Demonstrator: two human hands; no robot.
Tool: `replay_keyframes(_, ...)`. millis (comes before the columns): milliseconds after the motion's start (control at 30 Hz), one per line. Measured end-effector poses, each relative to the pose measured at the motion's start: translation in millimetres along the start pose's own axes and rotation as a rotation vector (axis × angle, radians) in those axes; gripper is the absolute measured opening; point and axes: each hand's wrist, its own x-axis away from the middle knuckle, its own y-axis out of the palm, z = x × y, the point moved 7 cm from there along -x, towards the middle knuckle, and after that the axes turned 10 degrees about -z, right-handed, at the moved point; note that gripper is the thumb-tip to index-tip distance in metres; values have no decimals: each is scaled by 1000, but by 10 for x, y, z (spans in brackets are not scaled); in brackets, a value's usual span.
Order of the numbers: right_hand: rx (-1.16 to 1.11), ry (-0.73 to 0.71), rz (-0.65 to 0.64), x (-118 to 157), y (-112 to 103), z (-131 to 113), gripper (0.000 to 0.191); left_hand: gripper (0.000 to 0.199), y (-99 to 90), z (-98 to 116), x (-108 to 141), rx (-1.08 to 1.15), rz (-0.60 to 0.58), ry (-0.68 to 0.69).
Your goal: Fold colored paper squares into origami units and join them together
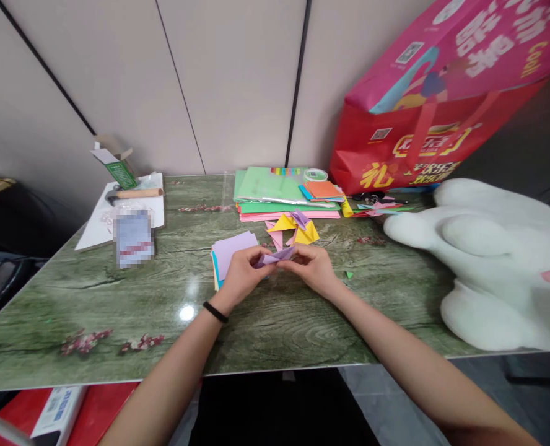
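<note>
White plush toy [484, 248], large red-and-pink bag [396, 139], wooden-handled hammer [138, 194] on white board [96, 224], open green box [121, 173] behind it

Purple paper [280, 255], folded and creased, pointed at one end, slightly tilted, held between left hand [247, 271] and right hand [314, 266] above desk [284, 331].
</note>
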Motion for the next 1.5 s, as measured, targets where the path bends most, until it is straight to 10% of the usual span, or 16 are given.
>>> replay_keyframes(1100, 383, -247, 29, 87, -1, -273, 12, 7, -111, 266, 74, -184, 107, 183)
replay_keyframes(1500, -128, 184, -203, -19, 145, 156, 29, 30, -89, -169, -5, 203, 50, -169)
